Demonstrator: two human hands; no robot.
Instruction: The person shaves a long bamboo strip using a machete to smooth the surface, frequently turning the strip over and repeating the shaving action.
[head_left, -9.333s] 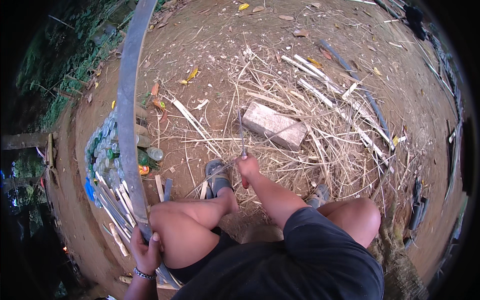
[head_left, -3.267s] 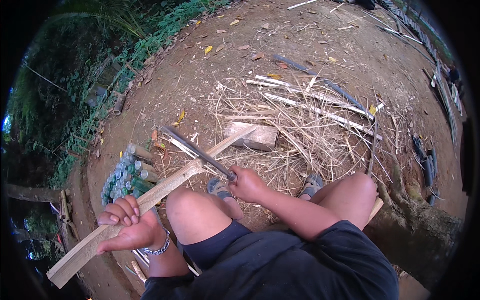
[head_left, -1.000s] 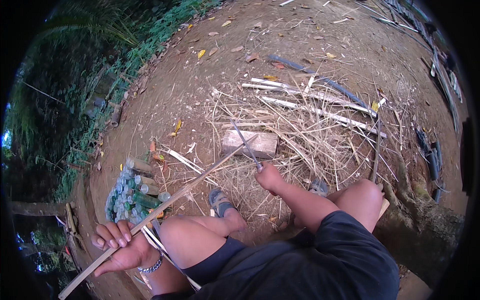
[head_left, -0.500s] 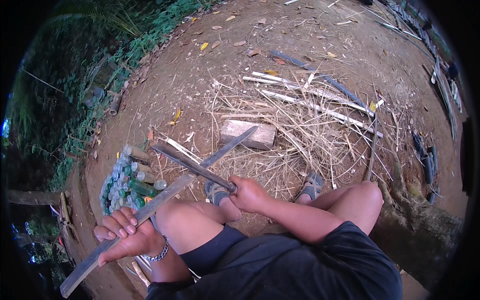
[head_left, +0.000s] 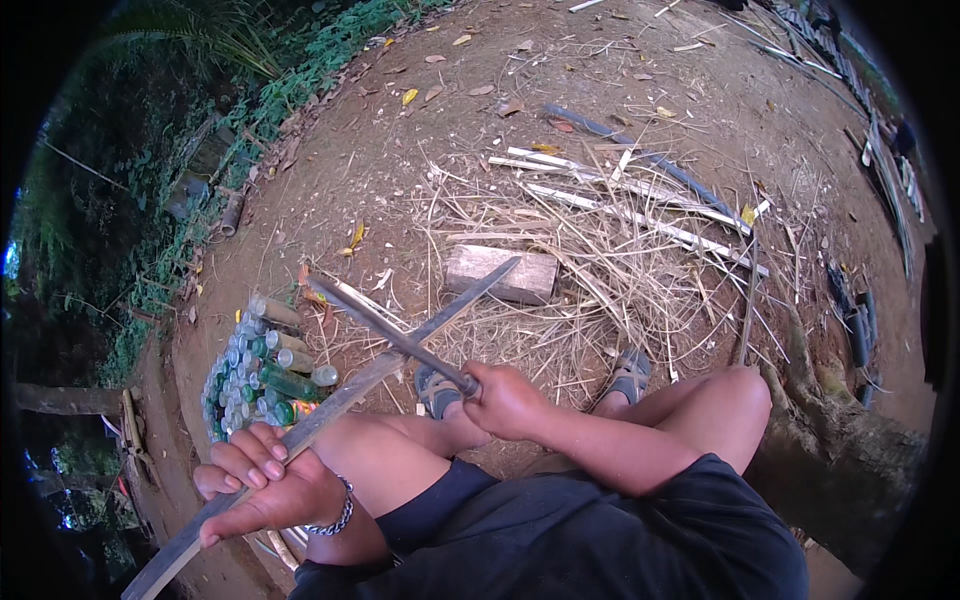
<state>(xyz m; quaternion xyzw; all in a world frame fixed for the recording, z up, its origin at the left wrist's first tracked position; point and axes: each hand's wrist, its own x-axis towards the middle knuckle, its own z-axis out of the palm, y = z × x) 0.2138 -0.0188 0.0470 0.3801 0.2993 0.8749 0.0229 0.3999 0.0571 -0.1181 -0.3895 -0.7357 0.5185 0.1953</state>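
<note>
Nearside left of the wooden block (head_left: 500, 275), the left hand (head_left: 262, 480) had its grip wrapped round a strip (head_left: 340, 403) reaching to the block; nearside too, the right hand (head_left: 505, 400) clenched a knife (head_left: 355, 310) across it. Scraping seemed in hand, the next stroke calling for a steady hold.

No lettering, number or sign can be read here. At the lower right edge of the stacked bottles (head_left: 240, 372), a small orange-and-yellow patch (head_left: 304, 408) shows, too blurred to tell whether it bears print; any marking on the bottles themselves is likewise too small to make out.
</note>
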